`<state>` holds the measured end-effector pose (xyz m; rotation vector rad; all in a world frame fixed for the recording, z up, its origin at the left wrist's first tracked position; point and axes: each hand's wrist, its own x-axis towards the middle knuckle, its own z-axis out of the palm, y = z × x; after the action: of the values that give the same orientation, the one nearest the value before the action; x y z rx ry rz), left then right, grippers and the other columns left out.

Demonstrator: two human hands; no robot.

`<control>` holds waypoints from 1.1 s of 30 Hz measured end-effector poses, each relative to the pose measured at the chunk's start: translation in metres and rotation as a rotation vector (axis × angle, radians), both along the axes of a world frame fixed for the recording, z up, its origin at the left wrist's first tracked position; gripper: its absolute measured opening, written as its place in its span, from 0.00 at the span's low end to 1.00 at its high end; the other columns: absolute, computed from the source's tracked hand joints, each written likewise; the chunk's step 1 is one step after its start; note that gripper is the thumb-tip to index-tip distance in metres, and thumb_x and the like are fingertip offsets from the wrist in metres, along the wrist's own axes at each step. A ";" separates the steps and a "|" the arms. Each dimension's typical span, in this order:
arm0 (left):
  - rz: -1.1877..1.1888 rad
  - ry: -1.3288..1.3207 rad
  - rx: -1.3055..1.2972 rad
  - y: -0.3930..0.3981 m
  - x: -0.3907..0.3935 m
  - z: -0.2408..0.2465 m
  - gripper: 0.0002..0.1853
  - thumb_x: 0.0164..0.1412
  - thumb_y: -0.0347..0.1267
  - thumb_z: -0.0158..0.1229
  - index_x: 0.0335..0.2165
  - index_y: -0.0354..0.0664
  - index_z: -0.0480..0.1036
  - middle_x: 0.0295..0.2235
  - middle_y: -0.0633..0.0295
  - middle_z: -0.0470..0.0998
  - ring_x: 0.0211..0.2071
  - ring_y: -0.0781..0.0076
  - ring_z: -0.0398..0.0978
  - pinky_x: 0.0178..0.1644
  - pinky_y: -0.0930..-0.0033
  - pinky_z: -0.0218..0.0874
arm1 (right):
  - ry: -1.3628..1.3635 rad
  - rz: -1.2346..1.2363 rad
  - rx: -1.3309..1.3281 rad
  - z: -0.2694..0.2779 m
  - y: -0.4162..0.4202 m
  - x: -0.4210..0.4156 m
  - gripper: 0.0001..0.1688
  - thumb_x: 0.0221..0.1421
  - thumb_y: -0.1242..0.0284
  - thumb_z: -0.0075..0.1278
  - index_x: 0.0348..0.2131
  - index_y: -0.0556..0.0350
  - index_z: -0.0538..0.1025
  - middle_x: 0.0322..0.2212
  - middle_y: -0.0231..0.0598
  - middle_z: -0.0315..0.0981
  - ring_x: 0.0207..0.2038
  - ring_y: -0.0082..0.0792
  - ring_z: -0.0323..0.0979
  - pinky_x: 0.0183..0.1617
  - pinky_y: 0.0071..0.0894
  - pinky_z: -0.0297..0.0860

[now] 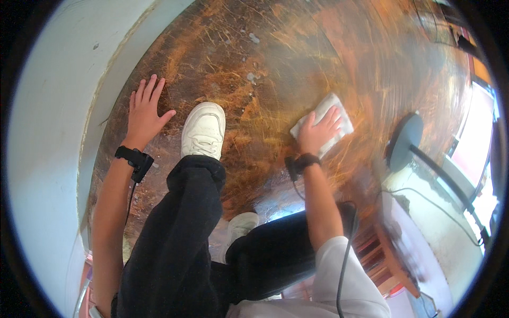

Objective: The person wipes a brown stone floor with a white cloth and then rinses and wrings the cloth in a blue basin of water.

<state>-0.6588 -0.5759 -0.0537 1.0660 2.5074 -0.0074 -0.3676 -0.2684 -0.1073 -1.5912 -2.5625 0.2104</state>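
My right hand (318, 129) lies palm down on a folded white cloth (333, 102), pressing it against the brown marble-patterned floor (270, 79). Part of the cloth sticks out past the fingertips and below the palm. Over on the left, my left hand (147, 107) is spread flat on the same floor close to the wall, holding nothing. Between the two hands is one of my white shoes (204, 129). Each wrist wears a black strap with a small cabled device.
A pale wall (51, 119) runs along the left. To the right stands a round black stand base (405, 142) with a pole, and a thin cable (421, 196) trails nearby. Slatted wooden furniture (385, 254) is at lower right. Grey flecks (253, 38) mark the floor ahead.
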 end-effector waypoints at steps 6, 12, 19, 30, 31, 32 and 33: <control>0.023 -0.024 -0.054 0.003 -0.002 0.006 0.45 0.49 0.46 0.62 0.61 0.52 0.50 0.63 0.62 0.47 0.64 0.54 0.43 0.64 0.45 0.37 | -0.044 -0.027 -0.041 0.004 -0.008 -0.037 0.43 0.55 0.55 0.43 0.61 0.64 0.52 0.63 0.51 0.40 0.65 0.59 0.34 0.65 0.59 0.31; 0.016 -0.051 -0.039 0.007 -0.004 0.012 0.45 0.49 0.46 0.62 0.61 0.49 0.50 0.63 0.59 0.48 0.63 0.53 0.43 0.64 0.46 0.37 | 0.004 0.148 0.054 0.001 0.009 -0.104 0.42 0.50 0.60 0.43 0.60 0.60 0.54 0.62 0.51 0.45 0.64 0.56 0.40 0.65 0.56 0.35; -0.012 -0.049 -0.025 0.002 -0.004 0.012 0.47 0.47 0.47 0.63 0.61 0.48 0.51 0.63 0.58 0.48 0.63 0.51 0.45 0.63 0.44 0.38 | 0.101 0.242 -0.207 0.020 0.045 -0.229 0.45 0.44 0.61 0.48 0.59 0.61 0.55 0.60 0.56 0.47 0.62 0.62 0.41 0.64 0.58 0.37; -0.026 -0.089 -0.047 0.001 -0.009 0.015 0.45 0.49 0.47 0.62 0.61 0.49 0.50 0.63 0.59 0.47 0.63 0.54 0.44 0.64 0.45 0.37 | -0.051 0.667 -0.408 0.060 -0.029 -0.293 0.40 0.46 0.64 0.47 0.58 0.56 0.59 0.59 0.52 0.51 0.62 0.54 0.46 0.64 0.56 0.40; -0.026 -0.084 -0.023 0.003 -0.010 0.017 0.46 0.47 0.46 0.63 0.60 0.47 0.51 0.63 0.59 0.48 0.63 0.54 0.44 0.64 0.45 0.37 | 0.054 0.778 -0.343 0.042 -0.028 -0.275 0.39 0.45 0.65 0.48 0.57 0.55 0.60 0.59 0.52 0.52 0.62 0.54 0.47 0.64 0.55 0.42; -0.025 -0.079 0.002 0.006 -0.011 0.018 0.46 0.46 0.44 0.64 0.60 0.46 0.52 0.62 0.58 0.49 0.63 0.54 0.44 0.64 0.46 0.37 | 0.152 0.888 -0.267 0.024 -0.026 -0.258 0.39 0.44 0.67 0.49 0.56 0.55 0.62 0.58 0.52 0.53 0.61 0.54 0.48 0.64 0.54 0.44; -0.038 -0.078 0.001 0.006 -0.011 0.016 0.45 0.47 0.46 0.63 0.60 0.48 0.52 0.62 0.59 0.48 0.63 0.54 0.44 0.64 0.46 0.37 | 0.252 0.999 -0.200 0.011 -0.025 -0.243 0.38 0.42 0.68 0.50 0.56 0.54 0.63 0.57 0.52 0.54 0.61 0.53 0.49 0.63 0.54 0.45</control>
<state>-0.6694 -0.5698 -0.0373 1.0935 2.4175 0.0236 -0.6107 -0.2937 -0.0958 -0.1457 -2.9169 0.6992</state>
